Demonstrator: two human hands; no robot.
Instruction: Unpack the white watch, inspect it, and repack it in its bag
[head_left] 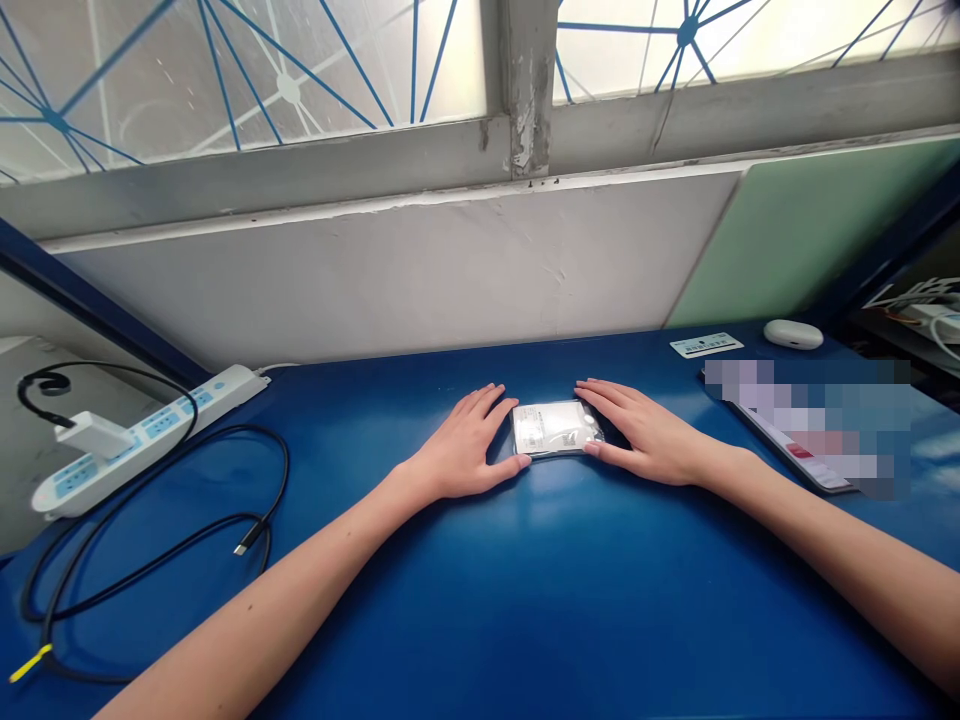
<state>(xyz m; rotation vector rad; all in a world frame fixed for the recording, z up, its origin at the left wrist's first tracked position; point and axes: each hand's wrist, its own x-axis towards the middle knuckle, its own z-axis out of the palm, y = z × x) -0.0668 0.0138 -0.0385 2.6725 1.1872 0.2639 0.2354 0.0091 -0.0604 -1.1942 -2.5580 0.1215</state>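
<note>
A small flat package [553, 428] in clear plastic, with a white printed label and a dark edge, lies flat on the blue table [540, 600]. On its left side rests my left hand [472, 445], fingers stretched out and thumb at the package's lower left corner. My right hand [637, 435] lies on the other side, fingers extended, its thumb touching the lower right corner. Both palms are down on the table, and the package sits between them without being lifted. What is inside the plastic I cannot make out.
To the left, a white power strip [217, 395] holds a white charger plug [94, 437] with a black cable [285, 470] coiled on the table. At the right are a card [706, 345], a white earbud case [793, 335] and a partly blurred phone-like device [780, 435]. A wall panel [420, 280] stands behind.
</note>
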